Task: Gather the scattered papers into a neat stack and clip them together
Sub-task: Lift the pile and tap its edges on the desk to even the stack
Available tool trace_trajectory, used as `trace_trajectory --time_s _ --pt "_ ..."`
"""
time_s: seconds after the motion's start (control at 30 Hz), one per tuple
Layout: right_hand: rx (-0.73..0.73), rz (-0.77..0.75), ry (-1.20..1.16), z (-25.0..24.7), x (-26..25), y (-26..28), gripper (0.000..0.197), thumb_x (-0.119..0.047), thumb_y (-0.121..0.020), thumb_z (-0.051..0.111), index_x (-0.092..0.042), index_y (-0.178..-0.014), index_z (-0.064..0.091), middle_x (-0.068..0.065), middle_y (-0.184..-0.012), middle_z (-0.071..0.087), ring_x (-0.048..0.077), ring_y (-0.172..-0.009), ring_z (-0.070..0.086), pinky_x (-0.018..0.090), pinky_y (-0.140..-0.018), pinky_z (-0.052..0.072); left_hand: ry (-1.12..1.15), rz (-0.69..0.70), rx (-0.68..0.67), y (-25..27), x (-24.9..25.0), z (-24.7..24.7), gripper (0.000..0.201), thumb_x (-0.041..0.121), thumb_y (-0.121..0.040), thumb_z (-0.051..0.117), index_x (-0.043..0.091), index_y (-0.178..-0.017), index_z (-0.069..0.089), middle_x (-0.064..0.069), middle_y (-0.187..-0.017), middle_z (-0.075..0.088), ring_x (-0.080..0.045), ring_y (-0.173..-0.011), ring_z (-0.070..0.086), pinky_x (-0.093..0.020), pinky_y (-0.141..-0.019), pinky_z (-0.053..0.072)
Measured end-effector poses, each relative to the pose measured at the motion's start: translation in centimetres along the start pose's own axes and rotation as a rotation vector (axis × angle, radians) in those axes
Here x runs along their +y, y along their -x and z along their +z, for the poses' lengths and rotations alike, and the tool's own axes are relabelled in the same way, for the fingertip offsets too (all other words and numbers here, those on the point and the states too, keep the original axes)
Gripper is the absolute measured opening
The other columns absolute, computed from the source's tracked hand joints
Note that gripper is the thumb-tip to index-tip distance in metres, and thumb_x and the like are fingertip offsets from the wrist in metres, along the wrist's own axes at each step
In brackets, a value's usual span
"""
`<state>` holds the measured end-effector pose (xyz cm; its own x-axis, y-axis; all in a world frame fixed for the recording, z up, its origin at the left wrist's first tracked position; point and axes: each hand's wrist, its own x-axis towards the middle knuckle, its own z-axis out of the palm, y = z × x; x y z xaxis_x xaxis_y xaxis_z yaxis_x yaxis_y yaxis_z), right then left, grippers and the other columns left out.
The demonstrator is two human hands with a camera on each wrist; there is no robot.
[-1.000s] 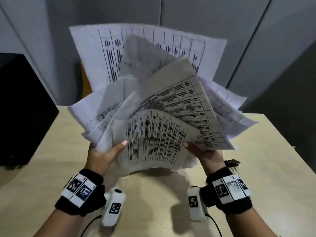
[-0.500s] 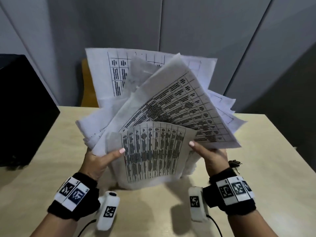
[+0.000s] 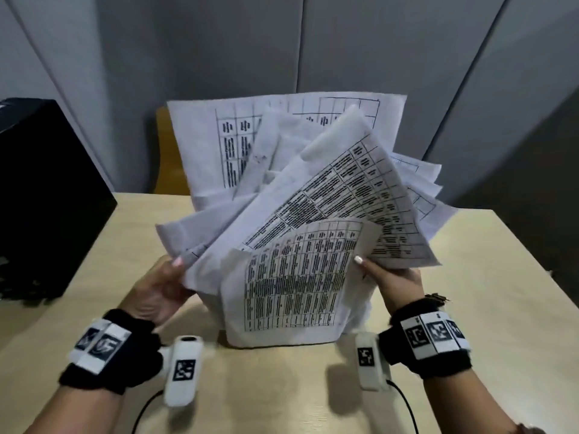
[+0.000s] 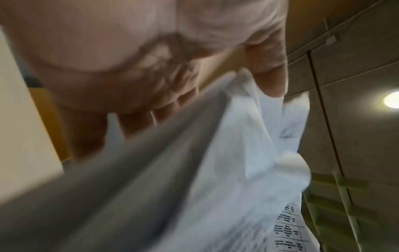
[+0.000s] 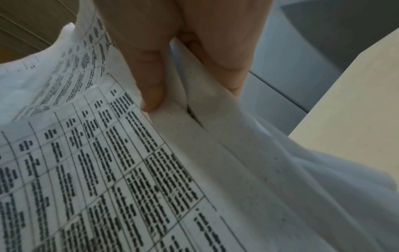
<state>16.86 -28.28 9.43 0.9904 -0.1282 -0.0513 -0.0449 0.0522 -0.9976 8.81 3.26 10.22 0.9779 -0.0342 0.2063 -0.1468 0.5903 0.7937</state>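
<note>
- The papers [image 3: 313,214] stood upright on the desk [image 3: 488,308], their lower edges touching the wood near its middle, and the sheets fanned out unevenly above.
- The left hand [image 3: 156,289] grasped the left edge of the bundle, thumb in front and fingers behind; the left wrist view was blurred but showed the thumb [image 4: 270,71] on the sheets.
- The right hand [image 3: 391,283] grasped the right edge in the same manner, and in the right wrist view its thumb [image 5: 149,71] pressed on the printed front sheet.
- A small dark clip [image 3: 437,297] lay on the desk just behind the right wrist, apart from the papers.
- A black box [image 3: 40,198] stood at the left edge of the desk, well apart from the bundle, with bare wood between them.
- The right half of the desk up to its right edge was open, and there was also free wood in front of the papers, near the person.
- Grey wall panels [image 3: 360,57] closed the space behind the far edge of the desk.
- Compared with one second before, the bundle had come down: then its bottom hung above the desk, and now it rested on it.
- The sheets were also less spread to the left than before, and the left thumb had moved from the front sheet to the sheets behind it.
</note>
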Motion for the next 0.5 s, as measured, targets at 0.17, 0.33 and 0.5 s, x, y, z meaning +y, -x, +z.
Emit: trace_trajectory --time_s 0.17,0.33,0.5 --pt "-0.039 0.01 0.02 0.1 0.1 0.0 0.023 0.001 -0.073 0.072 -0.014 -0.088 0.064 -0.015 -0.073 0.068 0.0 -0.07 0.061 0.004 -0.066 0.05 -0.408 -0.052 0.071 -0.9 0.1 1.7 0.05 0.018 -0.041 0.088 0.026 -0.089 0.077 0.005 -0.09 0.076 -0.009 -0.084 0.071 -0.021 -0.069 0.056" --pt "-0.057 -0.039 -0.005 0.4 0.8 0.0 0.026 -0.005 -0.062 0.078 -0.021 -0.076 0.063 -0.023 -0.062 0.07 0.002 -0.071 0.064 0.009 -0.06 0.053 -0.555 0.084 0.247 -1.3 -2.3 2.0 0.044 0.014 -0.053 0.085 0.03 -0.092 0.074 0.01 -0.093 0.075 -0.009 -0.09 0.07 -0.024 -0.079 0.056" --pt "-0.041 -0.041 -0.079 1.7 0.8 0.8 0.025 -0.008 -0.065 0.078 -0.019 -0.079 0.062 -0.017 -0.062 0.068 0.001 -0.069 0.062 0.009 -0.065 0.05 -0.707 0.161 0.634 -2.3 -4.4 1.9 0.028 -0.001 -0.072 0.074 0.026 -0.076 0.065 0.03 -0.061 0.066 0.013 -0.062 0.062 -0.022 -0.076 0.046"
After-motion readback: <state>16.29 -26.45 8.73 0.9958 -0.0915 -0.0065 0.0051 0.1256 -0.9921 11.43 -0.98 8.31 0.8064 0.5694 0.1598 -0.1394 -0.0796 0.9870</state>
